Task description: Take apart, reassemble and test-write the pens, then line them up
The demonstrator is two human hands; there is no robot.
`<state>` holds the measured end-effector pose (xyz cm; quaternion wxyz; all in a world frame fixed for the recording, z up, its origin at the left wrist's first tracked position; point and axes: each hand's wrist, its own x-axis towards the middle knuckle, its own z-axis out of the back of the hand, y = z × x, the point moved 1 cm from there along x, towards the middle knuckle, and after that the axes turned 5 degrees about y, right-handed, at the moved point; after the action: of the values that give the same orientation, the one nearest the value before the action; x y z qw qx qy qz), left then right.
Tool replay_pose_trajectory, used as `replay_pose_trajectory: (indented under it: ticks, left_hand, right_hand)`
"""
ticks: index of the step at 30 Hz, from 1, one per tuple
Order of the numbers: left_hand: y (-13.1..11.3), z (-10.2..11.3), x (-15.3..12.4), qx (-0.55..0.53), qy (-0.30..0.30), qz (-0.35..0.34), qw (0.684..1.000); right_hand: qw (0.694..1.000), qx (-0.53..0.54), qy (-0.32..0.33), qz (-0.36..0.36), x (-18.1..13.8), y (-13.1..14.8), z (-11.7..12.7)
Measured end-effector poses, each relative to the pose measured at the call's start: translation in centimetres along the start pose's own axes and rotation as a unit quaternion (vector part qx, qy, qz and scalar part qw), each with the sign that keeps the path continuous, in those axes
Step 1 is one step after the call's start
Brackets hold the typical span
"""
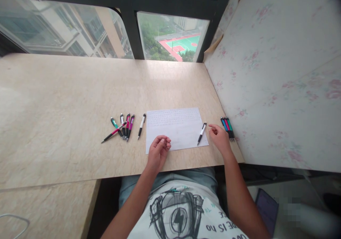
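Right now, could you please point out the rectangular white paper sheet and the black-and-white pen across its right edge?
Rectangular white paper sheet [179, 134], head view: blank area below writing.
Black-and-white pen [202, 132], head view: mid-barrel.

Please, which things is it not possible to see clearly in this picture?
All in the head view:
- Handwriting on the paper: too small to read.
- Part of the paper's near edge: hidden by the left hand.
- White cable: cut off by the left edge.
- Lowest shirt lettering: cut off by the bottom edge.
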<state>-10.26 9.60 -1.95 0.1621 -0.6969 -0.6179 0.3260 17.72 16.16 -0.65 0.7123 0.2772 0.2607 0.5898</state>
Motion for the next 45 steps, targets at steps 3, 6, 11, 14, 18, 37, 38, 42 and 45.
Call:
replay_pose_trajectory:
  ticks: [3,6,11,14,18,37,38,42,45]
  left_hand:
    - [0.0,0.0,0.0,0.002,-0.002,-0.001,1.0]
    - [0.0,0.2,0.1,0.004,0.0,0.0,1.0]
    - [0.1,0.3,0.2,0.004,0.005,-0.002,1.0]
    - [0.0,0.3,0.2,0.003,0.004,-0.001,1.0]
    - [0.0,0.2,0.2,0.005,0.003,-0.001,1.0]
    - [-0.1,0.4,0.3,0.009,0.0,-0.001,1.0]
    - [-0.1,0.4,0.3,0.01,-0.001,-0.001,1.0]
    - [-0.1,0.4,0.4,0.012,-0.001,-0.003,1.0]
    - [-0.1,0.4,0.3,0.012,-0.001,-0.006,1.0]
  right_hand:
    - [0.999,-0.036,0.004,0.003,-0.1,0.6,-0.4]
    - [0.995,-0.096,0.012,-0.021,-0.6,1.5,-1.0]
    - [0.979,-0.182,0.038,-0.088,-1.9,3.3,-2.0]
    - [0.971,-0.203,0.054,-0.111,-2.3,4.3,-2.5]
    - [0.962,-0.232,0.052,-0.132,-2.5,5.1,-3.0]
    - [0.929,-0.302,-0.103,-0.189,-0.1,-0.6,3.0]
    - [0.928,-0.304,-0.101,-0.189,-0.1,-0.7,2.9]
    - [0.929,-0.303,-0.104,-0.184,-0.1,-1.0,2.4]
    - [0.931,-0.295,-0.11,-0.186,-0.2,-1.1,2.2]
